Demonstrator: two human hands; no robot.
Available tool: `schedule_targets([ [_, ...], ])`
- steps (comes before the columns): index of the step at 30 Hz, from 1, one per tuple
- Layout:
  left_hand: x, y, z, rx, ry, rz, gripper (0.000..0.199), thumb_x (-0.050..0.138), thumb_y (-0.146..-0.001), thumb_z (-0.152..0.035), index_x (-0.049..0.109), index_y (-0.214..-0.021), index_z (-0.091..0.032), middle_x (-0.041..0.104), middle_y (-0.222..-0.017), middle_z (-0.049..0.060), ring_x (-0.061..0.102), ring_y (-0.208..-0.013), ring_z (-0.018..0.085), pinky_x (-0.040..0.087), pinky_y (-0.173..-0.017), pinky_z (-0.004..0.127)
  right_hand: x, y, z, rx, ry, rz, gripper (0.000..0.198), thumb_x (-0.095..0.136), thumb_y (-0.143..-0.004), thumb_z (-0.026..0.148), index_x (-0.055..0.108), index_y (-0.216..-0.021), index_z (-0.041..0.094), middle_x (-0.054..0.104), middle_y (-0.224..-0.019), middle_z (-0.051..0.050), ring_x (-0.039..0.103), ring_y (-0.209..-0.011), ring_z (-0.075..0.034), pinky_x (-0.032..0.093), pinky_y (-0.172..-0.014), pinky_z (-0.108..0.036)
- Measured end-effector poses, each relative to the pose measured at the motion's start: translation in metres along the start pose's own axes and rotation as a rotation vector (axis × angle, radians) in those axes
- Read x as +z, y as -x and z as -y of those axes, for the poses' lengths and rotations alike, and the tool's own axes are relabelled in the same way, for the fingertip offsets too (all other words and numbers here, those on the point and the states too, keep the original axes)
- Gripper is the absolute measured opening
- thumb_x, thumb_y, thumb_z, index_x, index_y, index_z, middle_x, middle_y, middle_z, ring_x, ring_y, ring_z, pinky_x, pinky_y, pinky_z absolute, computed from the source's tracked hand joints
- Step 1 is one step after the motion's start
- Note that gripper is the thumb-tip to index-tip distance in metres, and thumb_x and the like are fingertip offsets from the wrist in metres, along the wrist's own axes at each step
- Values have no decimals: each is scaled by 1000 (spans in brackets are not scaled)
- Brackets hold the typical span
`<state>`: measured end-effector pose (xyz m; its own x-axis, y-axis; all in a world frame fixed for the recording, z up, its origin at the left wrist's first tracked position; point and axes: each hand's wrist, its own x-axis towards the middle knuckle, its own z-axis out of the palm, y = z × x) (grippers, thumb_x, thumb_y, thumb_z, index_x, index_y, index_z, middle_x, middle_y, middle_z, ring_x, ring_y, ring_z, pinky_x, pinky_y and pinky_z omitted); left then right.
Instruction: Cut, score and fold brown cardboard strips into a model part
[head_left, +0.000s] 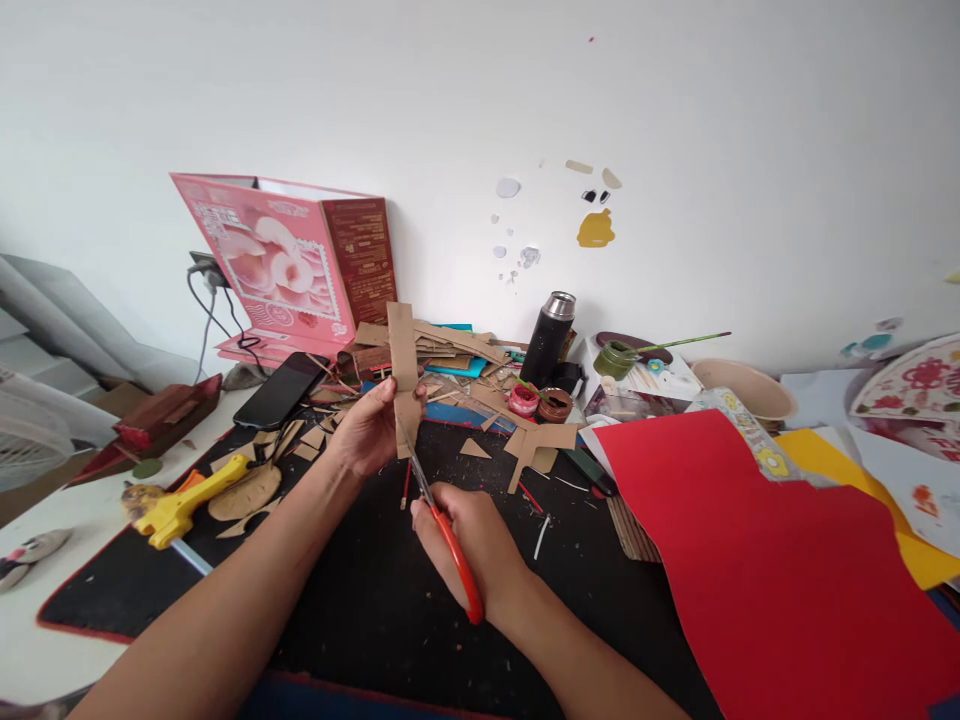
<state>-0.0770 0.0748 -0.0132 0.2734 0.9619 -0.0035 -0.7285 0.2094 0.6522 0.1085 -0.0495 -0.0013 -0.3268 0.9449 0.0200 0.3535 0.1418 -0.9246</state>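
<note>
- Brown cardboard strip stands roughly upright, its middle pinched between thumb and fingers of the left hand; whether it is one piece or two overlapped, I cannot tell.
- Right hand curls around red-handled scissors, blades at the strip's lower part.
- Handling: probably light, dry and fairly stiff, but apt to crease under a hard pinch; the flat middle, clear of the blades, seems the best hold.
- Beneath: black mat, scattered with offcuts.
- Farther left: yellow glue gun, black smartphone; right: red paper sheet; behind: black thermos.
</note>
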Motion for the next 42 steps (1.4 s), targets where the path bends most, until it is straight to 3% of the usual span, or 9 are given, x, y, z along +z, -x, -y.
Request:
schedule_targets([
  [8, 2, 1, 1, 13, -7, -4, 39, 94, -81, -29, 76, -110, -11, 79, -91, 8, 76, -75, 19, 67, -69, 28, 3, 0, 2, 7, 25, -19, 31, 61, -101, 25, 51, -72, 21, 48, -61, 4, 44, -56, -11, 30, -56, -25],
  [12, 2, 2, 0, 19, -17, -8, 36, 91, -84, -27, 75, -113, -12, 79, -92, 7, 75, -73, 18, 65, -66, 27, -1, 1, -1, 98, -131, 88, 28, 65, -103, 41, 62, -84, 21, 50, -58, 6, 49, -46, -11, 34, -47, -21],
  [15, 2, 2, -1, 13, -17, -21, 33, 89, -85, -27, 75, -111, -12, 78, -92, 8, 75, -74, 18, 65, -68, 28, -4, 2, -4, 147, -232, 159, 36, 71, -100, 56, 65, -94, 21, 52, -56, 8, 52, -41, -12, 39, -42, -20],
  [20, 2, 2, -2, 21, -14, -12, 29, 87, -88, -27, 75, -109, -12, 78, -94, 8, 74, -76, 19, 65, -70, 28, -6, -1, -11, 131, -309, 184, 48, 78, -94, 66, 69, -96, 19, 63, -63, 4, 67, -55, -15, 55, -58, -24],
  [25, 4, 2, -3, 26, -6, -2, 35, 88, -87, -27, 75, -115, -13, 77, -91, 7, 74, -73, 18, 65, -70, 27, -3, -2, -21, 106, -392, 224, 56, 81, -88, 72, 73, -107, 20, 73, -81, -1, 77, -73, -20, 60, -72, -29],
  [28, 3, 2, -3, 34, -9, 8, 35, 89, -85, -27, 75, -113, -14, 78, -91, 6, 74, -72, 17, 65, -68, 27, -5, -2, -19, 134, -385, 244, 66, 86, -81, 75, 74, -114, 20, 75, -89, -3, 80, -79, -24, 60, -73, -30],
  [33, 3, 2, -4, 23, -17, 3, 40, 90, -85, -26, 74, -118, -10, 78, -92, 7, 76, -76, 18, 66, -72, 27, -17, -2, 0, 92, -102, 213, 63, 91, -81, 68, 78, -118, 19, 70, -76, 1, 71, -75, -21, 49, -70, -28],
  [42, 3, 2, -6, -7, 24, -13, 41, 88, -85, -20, 74, -122, -8, 77, -89, 6, 76, -77, 18, 68, -76, 28, -19, 0, 4, 175, -236, 300, 81, 98, -72, 66, 72, -131, 18, 77, -82, 0, 66, -67, -17, 48, -65, -27],
])
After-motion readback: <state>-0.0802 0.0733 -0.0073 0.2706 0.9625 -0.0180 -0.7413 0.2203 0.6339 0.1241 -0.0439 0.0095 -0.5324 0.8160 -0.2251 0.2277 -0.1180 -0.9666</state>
